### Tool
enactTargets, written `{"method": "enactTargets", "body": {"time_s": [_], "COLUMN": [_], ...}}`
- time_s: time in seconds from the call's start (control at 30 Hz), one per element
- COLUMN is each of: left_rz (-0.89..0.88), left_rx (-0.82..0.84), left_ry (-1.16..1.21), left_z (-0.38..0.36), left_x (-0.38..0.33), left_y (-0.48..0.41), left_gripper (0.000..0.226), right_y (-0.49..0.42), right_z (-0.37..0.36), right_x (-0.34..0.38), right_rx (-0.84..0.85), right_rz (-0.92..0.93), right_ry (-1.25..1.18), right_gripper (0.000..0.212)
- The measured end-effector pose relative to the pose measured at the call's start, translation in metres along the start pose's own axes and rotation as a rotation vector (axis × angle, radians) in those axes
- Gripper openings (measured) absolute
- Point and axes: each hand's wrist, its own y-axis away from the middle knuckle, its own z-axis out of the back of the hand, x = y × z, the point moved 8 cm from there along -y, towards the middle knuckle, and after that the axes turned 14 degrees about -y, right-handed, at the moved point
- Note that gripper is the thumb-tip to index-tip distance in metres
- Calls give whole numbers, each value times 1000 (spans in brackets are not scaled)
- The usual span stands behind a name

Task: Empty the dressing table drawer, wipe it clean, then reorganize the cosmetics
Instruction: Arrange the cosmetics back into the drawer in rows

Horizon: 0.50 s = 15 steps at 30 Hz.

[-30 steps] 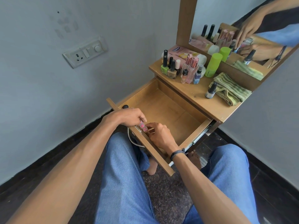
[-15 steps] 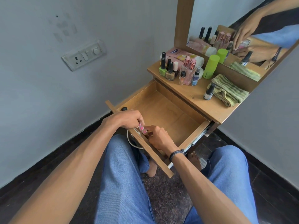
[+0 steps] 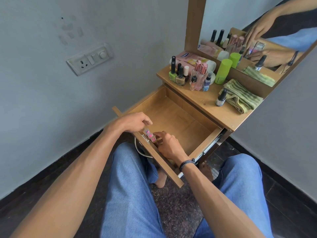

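So the drawer (image 3: 176, 121) is pulled wide open in the middle of the view, plain wood bottom showing. Both hands meet at its front edge around 6 o'clock. The left hand (image 3: 135, 121) has its grip curled over the top end of a pink cosmetics pack (image 3: 150, 134), and the right hand (image 3: 169, 146) has its grip pinched round the lower end, so the pack sits right against the inside of the drawer front. Up at 1 o'clock is the wooden counter (image 3: 205, 103). It carries a huddle of nail polish bottles (image 3: 180, 74) on its far left, a green canister (image 3: 223, 71) just beside them, a folded striped cloth (image 3: 243, 98) toward 2 o'clock and one dark bottle (image 3: 221, 98) touching the cloth. The mirror (image 3: 223, 19) stands behind it all. The wall is a dull grey with a switch plate (image 3: 89, 58) at 10 o'clock, and the floor (image 3: 178, 208) is dark speckled stone under the jeans (image 3: 130, 194).
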Motion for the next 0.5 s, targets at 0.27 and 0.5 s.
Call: {"method": "enactTargets", "body": {"time_s": [0.27, 0.5], "left_rz": [-56, -131], "left_rx": [-186, -554], "left_ry": [103, 483], "left_z": [32, 85], "left_x": [-13, -70], "left_y": [0, -17], "left_gripper": [41, 35], "right_y": [27, 47], "right_z": [60, 201], "right_x": [31, 71], "right_rx": [-275, -837], "right_rz": [218, 466], "right_ry": [-65, -121], "right_gripper": [54, 27]}}
